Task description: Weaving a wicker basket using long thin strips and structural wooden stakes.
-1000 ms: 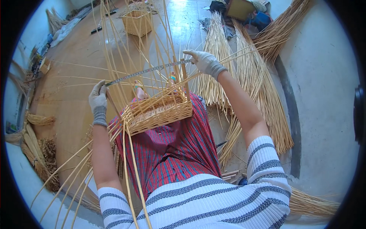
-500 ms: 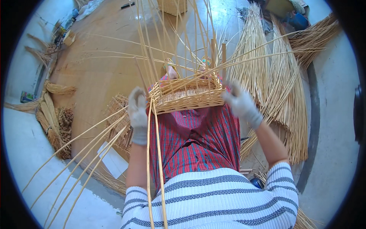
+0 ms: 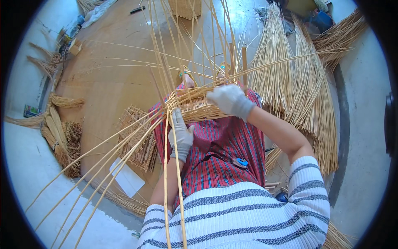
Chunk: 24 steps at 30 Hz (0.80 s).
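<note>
The left hand (image 3: 181,135), in a pale grey knit glove, is flat with fingers extended and thumb apart, its fingertips at the near left corner of a rectangular, shallow, straw-coloured wicker basket (image 3: 202,113). The basket sits over the person's lap on red-and-blue plaid cloth (image 3: 215,172). The right hand (image 3: 230,99), gloved alike, is over the basket's right part, fingers bent; whether it grips a rod cannot be told.

Two long peeled tan rods (image 3: 179,168) run from the left corner toward the person, crossing in front of the left hand and forearm. Further rods fan out to the lower left; thin upright rods rise from the basket, with flat brown wooden stakes (image 3: 244,66) at its sides. A small rounded blue-and-dark case (image 3: 240,162) lies on the cloth.

Beyond, at left, are a brown slatted woven panel (image 3: 139,139) and a white rectangular sheet (image 3: 127,177), both partly behind rods. At right lie large sheaves of straw-coloured rods (image 3: 271,62).

The right hand is blurred and covers part of the basket. A second tan woven basket (image 3: 184,9) is cut by the upper edge.
</note>
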Each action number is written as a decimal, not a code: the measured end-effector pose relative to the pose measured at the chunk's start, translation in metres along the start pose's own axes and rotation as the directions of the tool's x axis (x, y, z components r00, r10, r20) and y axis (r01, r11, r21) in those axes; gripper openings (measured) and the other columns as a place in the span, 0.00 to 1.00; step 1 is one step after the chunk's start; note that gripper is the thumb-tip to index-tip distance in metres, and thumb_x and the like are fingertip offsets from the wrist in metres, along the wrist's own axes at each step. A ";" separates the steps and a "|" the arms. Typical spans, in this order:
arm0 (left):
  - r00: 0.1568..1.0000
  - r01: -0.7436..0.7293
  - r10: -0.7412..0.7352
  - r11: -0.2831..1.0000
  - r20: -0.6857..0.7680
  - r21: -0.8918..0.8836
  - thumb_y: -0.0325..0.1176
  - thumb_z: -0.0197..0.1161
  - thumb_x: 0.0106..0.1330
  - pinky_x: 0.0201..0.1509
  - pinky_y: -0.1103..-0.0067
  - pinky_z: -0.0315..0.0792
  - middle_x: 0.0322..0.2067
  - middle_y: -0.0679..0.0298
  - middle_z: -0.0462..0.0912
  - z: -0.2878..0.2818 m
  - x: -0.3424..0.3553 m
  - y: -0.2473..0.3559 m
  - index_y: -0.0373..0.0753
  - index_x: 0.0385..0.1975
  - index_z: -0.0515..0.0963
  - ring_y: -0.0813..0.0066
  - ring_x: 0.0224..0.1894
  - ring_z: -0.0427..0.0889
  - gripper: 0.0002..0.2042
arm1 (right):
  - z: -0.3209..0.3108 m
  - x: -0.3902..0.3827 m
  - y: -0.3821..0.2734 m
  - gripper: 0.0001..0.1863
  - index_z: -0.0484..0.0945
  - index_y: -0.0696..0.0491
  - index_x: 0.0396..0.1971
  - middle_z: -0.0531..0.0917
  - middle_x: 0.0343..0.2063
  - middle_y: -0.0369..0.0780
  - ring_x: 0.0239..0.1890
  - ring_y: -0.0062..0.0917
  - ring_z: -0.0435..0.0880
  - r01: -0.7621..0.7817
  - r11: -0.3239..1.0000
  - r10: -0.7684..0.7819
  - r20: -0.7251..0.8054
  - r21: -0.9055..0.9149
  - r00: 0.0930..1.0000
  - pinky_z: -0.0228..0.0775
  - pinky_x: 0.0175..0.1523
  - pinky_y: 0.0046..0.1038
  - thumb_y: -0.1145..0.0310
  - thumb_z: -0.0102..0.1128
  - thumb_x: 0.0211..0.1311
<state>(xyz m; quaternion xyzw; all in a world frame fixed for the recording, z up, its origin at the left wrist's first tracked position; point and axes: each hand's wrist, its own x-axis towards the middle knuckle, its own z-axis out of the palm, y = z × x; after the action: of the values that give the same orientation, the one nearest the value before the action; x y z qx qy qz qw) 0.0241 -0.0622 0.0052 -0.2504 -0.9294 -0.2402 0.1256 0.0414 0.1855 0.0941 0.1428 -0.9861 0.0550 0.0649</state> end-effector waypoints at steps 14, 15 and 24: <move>0.705 0.709 -0.327 0.364 0.629 -0.605 0.31 0.62 0.67 0.29 0.74 0.80 0.43 0.51 0.80 0.030 0.051 -0.034 0.36 0.54 0.68 0.62 0.30 0.86 0.19 | 0.098 -0.058 0.011 0.14 0.81 0.43 0.48 0.86 0.31 0.40 0.33 0.33 0.87 -0.144 0.893 0.231 -0.160 0.426 0.960 0.78 0.39 0.36 0.59 0.59 0.65; 0.755 0.655 -0.310 0.305 0.578 -0.692 0.27 0.58 0.69 0.22 0.83 0.75 0.36 0.59 0.77 0.028 0.052 -0.026 0.37 0.45 0.68 0.74 0.24 0.83 0.09 | 0.098 -0.053 0.008 0.14 0.81 0.43 0.48 0.86 0.31 0.40 0.33 0.33 0.87 -0.135 0.900 0.222 -0.169 0.415 0.960 0.78 0.39 0.36 0.59 0.59 0.65; 0.780 0.592 -0.408 0.233 0.475 -0.771 0.24 0.61 0.66 0.13 0.82 0.72 0.27 0.65 0.74 0.056 0.030 -0.028 0.43 0.38 0.64 0.74 0.18 0.81 0.11 | 0.012 0.149 -0.024 0.10 0.75 0.55 0.37 0.85 0.35 0.40 0.37 0.27 0.85 0.266 0.274 0.409 -0.362 0.924 0.838 0.74 0.52 0.29 0.68 0.65 0.61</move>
<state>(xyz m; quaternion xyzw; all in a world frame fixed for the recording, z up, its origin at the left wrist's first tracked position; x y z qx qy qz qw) -0.0223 -0.0430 -0.0427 0.0149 -0.6893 -0.6982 -0.1924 -0.0950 0.1201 0.1058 0.0831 -0.6922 0.6767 0.2368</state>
